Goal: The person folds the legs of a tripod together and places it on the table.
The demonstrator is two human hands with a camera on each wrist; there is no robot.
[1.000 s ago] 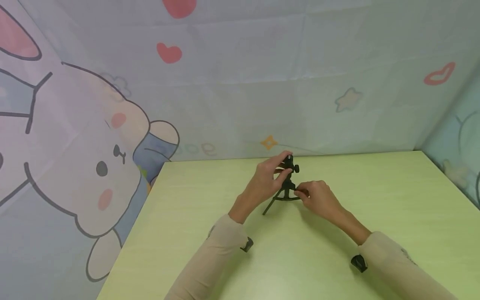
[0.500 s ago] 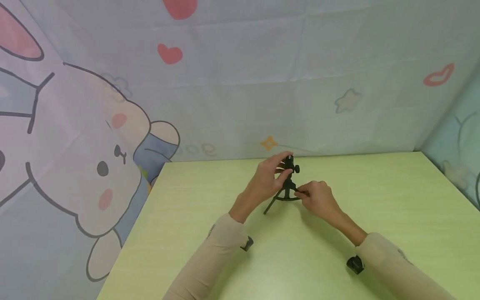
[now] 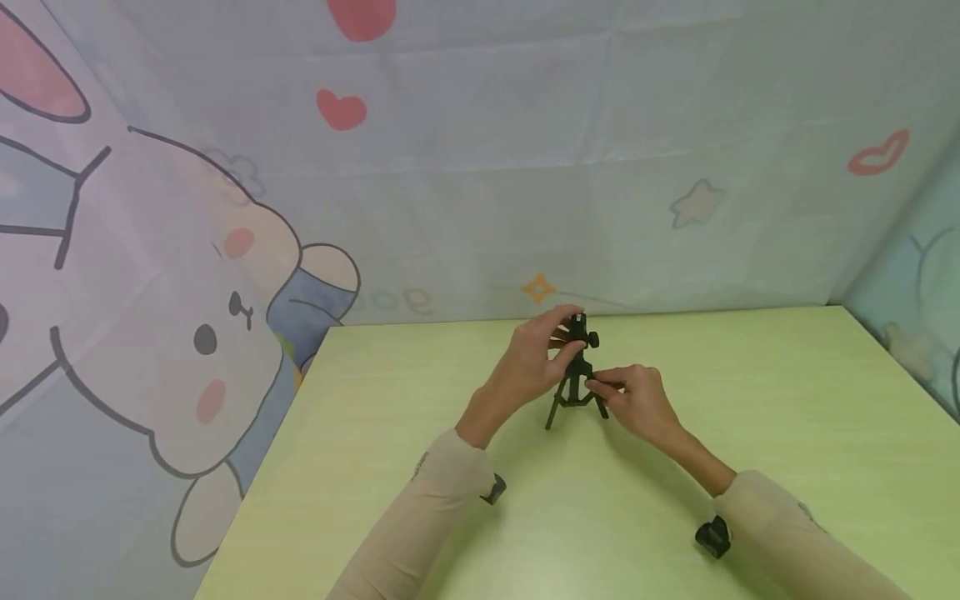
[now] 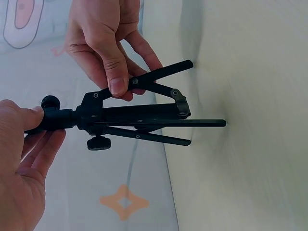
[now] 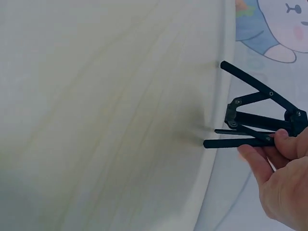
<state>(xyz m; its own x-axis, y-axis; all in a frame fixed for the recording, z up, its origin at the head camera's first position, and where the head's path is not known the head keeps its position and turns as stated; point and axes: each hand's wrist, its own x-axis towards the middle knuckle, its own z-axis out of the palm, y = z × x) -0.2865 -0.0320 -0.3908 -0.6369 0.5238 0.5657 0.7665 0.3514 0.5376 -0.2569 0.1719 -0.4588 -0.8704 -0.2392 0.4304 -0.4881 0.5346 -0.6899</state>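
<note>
A small black tripod [image 3: 575,386] stands upright near the back of the table, its legs partly spread and joined by hinged braces. My left hand [image 3: 529,357] grips its head at the top, thumb in front and fingers behind, as the left wrist view [image 4: 21,163] also shows. Lower down, my right hand [image 3: 637,402] pinches one leg [image 5: 240,143] between thumb and fingers. Two knobs stick out from the tripod; one knob [image 4: 98,143] sits by the leg hinge and another knob [image 4: 50,102] is up at the head.
The pale green table [image 3: 420,383] reaches back to a fabric backdrop [image 3: 480,208] printed with hearts, stars and a cartoon rabbit [image 3: 187,333]. Each sleeve has a small black device near the cuff, one device [image 3: 493,489] at the left and another device [image 3: 713,536] at the right.
The tripod's legs have drawn inward and its braces now bend down at the sides. My right hand has shifted only slightly with the leg; my left hand stays at the head.
</note>
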